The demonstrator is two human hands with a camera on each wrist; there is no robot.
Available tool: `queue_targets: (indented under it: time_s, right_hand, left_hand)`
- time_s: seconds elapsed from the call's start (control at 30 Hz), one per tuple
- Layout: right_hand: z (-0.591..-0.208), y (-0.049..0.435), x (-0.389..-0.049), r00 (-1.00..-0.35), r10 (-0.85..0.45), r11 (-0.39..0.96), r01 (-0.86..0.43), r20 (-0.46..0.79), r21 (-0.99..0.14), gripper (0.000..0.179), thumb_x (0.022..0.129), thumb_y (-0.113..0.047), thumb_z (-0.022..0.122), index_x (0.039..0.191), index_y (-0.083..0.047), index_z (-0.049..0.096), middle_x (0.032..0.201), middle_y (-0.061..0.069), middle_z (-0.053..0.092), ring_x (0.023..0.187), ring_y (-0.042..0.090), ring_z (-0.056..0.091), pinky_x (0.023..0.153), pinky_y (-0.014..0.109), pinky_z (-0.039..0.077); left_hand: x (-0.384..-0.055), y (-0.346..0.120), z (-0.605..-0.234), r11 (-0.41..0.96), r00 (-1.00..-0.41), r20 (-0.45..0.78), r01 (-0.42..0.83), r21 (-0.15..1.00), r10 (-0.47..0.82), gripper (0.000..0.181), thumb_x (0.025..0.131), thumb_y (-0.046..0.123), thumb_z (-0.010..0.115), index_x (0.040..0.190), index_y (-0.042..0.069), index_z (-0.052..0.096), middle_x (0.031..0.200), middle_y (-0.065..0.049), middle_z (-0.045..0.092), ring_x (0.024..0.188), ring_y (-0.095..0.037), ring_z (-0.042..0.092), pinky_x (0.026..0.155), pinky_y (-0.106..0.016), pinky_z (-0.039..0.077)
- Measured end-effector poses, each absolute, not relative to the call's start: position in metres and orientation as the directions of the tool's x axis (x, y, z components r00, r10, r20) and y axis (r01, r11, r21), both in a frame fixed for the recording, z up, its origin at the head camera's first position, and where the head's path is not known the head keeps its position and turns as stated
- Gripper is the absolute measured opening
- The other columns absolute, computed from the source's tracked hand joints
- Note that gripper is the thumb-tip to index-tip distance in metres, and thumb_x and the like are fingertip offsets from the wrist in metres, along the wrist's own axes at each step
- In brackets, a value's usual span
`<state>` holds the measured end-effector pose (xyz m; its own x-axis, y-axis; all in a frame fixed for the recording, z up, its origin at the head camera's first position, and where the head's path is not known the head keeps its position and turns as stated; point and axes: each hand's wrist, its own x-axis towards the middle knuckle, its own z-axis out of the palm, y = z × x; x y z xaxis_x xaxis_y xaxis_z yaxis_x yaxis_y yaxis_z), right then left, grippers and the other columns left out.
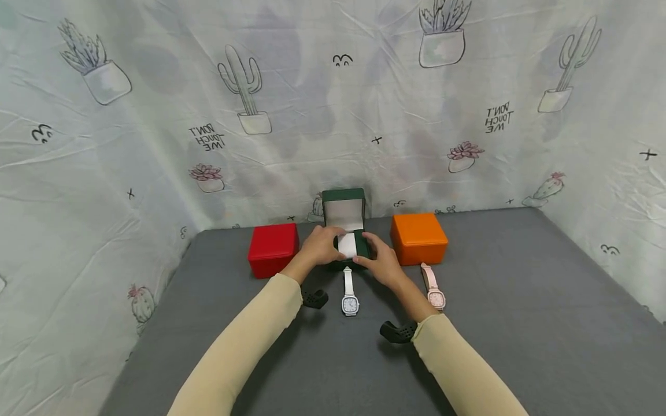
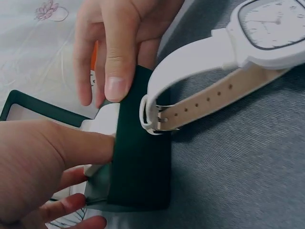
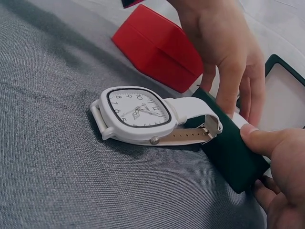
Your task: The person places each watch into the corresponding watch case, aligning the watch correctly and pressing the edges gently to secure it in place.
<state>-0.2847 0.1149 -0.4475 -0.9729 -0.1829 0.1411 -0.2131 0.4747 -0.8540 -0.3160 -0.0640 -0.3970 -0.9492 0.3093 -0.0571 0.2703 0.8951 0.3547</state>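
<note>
A green watch box (image 1: 343, 195) stands with its lid raised at the back middle of the table. In it sits a white cushion (image 1: 347, 245), which my left hand (image 1: 319, 246) pinches between thumb and fingers. My right hand (image 1: 384, 263) grips the box's right side, its thumb (image 3: 257, 138) on the front rim. Part of its fingers are hidden behind the box. Just in front of the box lies a white watch (image 1: 350, 305), dial up, its buckled strap (image 2: 190, 55) pointing at the green front wall (image 2: 143, 162).
A closed red box (image 1: 273, 248) stands left of the green one, a closed orange box (image 1: 418, 238) right of it. Before the orange box lies a pink watch (image 1: 436, 298). Behind the grey table (image 1: 333, 370) hangs a cactus-print cloth (image 1: 322, 115).
</note>
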Motion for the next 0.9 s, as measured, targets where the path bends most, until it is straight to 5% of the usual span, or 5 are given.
queue_targets:
  time_s: [0.37,0.9]
  right_hand:
    - [-0.45,0.113,-0.286,-0.98,-0.16,0.465,-0.179,0.117,-0.867,0.068,0.087,-0.017,0.072,0.145,-0.009,0.039,0.142,0.02,0.051,0.125,0.034,0.055,0.101,0.047,0.048]
    - [-0.45,0.113,-0.284,-0.981,-0.162,0.451,-0.169,0.106,-0.876,0.068,0.088,-0.016,0.071,0.146,-0.008,0.038,0.144,0.02,0.048,0.129,0.035,0.052,0.103,0.047,0.046]
  left_hand:
    - [-0.321,-0.064,-0.397,0.885,-0.938,-0.056,0.302,0.356,0.342,0.061,0.078,0.029,0.079,0.135,0.019,0.058,0.136,-0.005,0.059,0.111,-0.026,0.047,0.084,-0.045,0.05]
    - [-0.32,-0.068,-0.386,0.793,-0.913,0.111,0.397,0.463,0.392,0.063,0.074,0.029,0.081,0.13,0.014,0.057,0.131,-0.008,0.054,0.108,-0.026,0.055,0.087,-0.042,0.052]
